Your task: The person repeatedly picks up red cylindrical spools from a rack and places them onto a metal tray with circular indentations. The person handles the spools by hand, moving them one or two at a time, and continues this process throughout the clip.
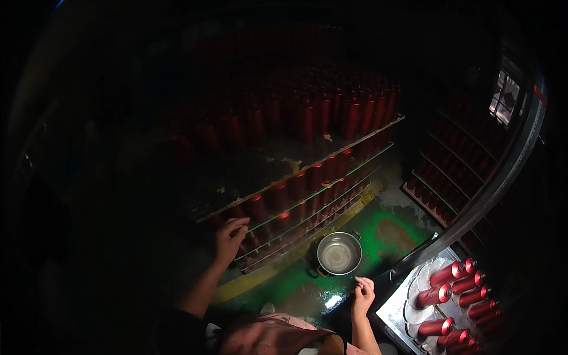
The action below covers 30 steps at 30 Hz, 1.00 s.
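Note:
My left hand (231,238) is raised beside the near end of a low rack (296,171), its fingers loosely bent and apart from the thumb, with nothing visible in it. Several dark red metal bottles (309,121) stand in rows on the rack's top and on the tiers below. My right hand (363,292) hangs between a metal pot and a lit machine table, fingers curled together; whether they hold anything small is hidden. Round pads on the machine table (390,306) carry several glossy red bottles (435,296), tilted in this view, nearest to my right hand.
The round metal pot (339,253) with two side handles sits on the green floor (378,219). A curved metal frame (509,171) arches over the machine table. Another bottle rack (441,177) stands at the far right, below a window (504,97). The left side is very dark.

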Each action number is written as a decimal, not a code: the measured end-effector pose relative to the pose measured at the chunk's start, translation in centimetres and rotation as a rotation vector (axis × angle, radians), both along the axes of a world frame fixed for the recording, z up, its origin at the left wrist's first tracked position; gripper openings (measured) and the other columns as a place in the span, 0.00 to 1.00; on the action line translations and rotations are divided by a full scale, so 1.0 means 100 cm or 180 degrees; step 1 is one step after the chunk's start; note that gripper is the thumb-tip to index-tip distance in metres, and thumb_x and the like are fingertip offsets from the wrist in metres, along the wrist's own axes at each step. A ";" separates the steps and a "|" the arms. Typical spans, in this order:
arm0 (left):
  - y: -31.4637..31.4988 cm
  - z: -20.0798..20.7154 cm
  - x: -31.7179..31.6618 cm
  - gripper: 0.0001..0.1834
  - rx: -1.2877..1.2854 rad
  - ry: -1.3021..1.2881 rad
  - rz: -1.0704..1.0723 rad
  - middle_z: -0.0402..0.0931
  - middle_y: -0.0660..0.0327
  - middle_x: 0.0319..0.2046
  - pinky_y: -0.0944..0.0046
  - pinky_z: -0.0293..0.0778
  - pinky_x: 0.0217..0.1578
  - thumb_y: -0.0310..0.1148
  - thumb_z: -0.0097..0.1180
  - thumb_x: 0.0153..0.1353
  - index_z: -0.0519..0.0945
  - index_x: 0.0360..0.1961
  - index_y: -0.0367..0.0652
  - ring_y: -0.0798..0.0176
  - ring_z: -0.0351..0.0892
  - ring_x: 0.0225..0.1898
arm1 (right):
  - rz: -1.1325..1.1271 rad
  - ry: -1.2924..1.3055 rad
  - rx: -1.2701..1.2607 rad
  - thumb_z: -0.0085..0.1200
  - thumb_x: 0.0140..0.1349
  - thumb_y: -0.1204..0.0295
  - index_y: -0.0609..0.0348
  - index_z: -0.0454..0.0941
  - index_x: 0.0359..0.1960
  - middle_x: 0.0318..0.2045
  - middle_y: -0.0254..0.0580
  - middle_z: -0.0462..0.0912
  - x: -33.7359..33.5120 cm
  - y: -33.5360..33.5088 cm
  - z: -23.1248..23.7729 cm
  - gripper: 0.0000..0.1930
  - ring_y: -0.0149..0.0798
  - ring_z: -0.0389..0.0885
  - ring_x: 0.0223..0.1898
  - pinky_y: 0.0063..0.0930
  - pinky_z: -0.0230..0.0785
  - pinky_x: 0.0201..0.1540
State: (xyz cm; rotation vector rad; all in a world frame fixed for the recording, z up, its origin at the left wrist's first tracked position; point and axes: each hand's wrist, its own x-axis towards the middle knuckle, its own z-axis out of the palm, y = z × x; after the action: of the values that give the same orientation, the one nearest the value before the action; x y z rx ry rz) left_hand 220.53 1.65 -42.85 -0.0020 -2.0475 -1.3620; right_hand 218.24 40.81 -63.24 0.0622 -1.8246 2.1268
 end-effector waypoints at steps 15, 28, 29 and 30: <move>-0.339 0.156 -0.182 0.30 -0.2136 -0.0535 0.2104 0.57 0.43 0.70 0.46 0.62 0.67 0.46 0.68 0.57 0.78 0.62 0.59 0.37 0.57 0.69 | 0.1135 0.2628 0.3262 0.66 0.52 0.64 0.29 0.76 0.63 0.69 0.57 0.60 -0.427 -0.475 0.369 0.32 0.64 0.56 0.68 0.51 0.63 0.68; -0.343 0.106 -0.132 0.24 -0.2056 0.1043 0.2159 0.75 0.53 0.59 0.53 0.70 0.61 0.24 0.70 0.48 0.85 0.50 0.48 0.49 0.74 0.60 | 0.0602 0.2656 0.1749 0.70 0.49 0.67 0.42 0.86 0.51 0.63 0.50 0.72 -0.372 -0.398 0.306 0.22 0.52 0.71 0.62 0.42 0.68 0.63; -0.339 0.107 -0.109 0.24 -0.1986 0.0961 0.2182 0.75 0.53 0.59 0.53 0.69 0.62 0.22 0.68 0.48 0.85 0.50 0.46 0.49 0.73 0.61 | 0.0534 0.2538 0.1439 0.70 0.50 0.68 0.46 0.85 0.51 0.63 0.50 0.72 -0.357 -0.378 0.296 0.23 0.51 0.71 0.63 0.42 0.66 0.64; -0.331 0.113 -0.086 0.25 -0.1906 0.0872 0.2161 0.76 0.53 0.59 0.53 0.69 0.62 0.20 0.66 0.48 0.85 0.51 0.45 0.50 0.73 0.61 | 0.0429 0.2400 0.1151 0.70 0.50 0.69 0.50 0.85 0.52 0.64 0.50 0.72 -0.337 -0.350 0.285 0.24 0.49 0.71 0.64 0.42 0.65 0.65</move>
State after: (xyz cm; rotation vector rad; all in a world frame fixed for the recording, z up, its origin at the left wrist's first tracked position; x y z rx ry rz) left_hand 211.97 -31.45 -31.60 0.2119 -1.8883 -0.3022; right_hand 184.50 5.78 -34.76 0.9521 -1.7035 1.4928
